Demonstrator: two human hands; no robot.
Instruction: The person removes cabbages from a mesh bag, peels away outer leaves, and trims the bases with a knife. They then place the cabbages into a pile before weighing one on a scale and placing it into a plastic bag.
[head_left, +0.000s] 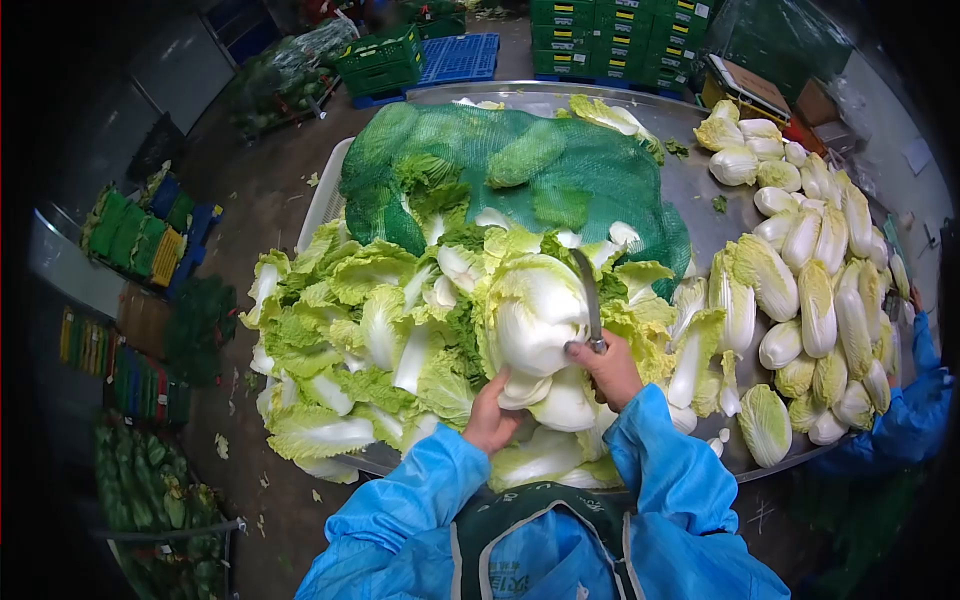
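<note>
A pale cabbage head (540, 312) lies on a pile of loose outer leaves (380, 330) at the middle of the table. Its base faces my body. My left hand (492, 418) holds the cabbage's lower left side, fingers curled round the leaves at its base. On the other side, my right hand (610, 370) is closed round the handle of a curved knife (590, 290), whose blade points up and away beside the cabbage. My right thumb lies close to the cabbage. Behind it is a green mesh sack (600, 170) with cabbages inside.
Trimmed cabbages (815, 320) are heaped on the right of the metal table (700, 200). Another person's blue sleeve (905, 415) is at the right edge. Green crates (620, 40) stand beyond the table. Pallets and full sacks (150, 500) lie on the floor at left.
</note>
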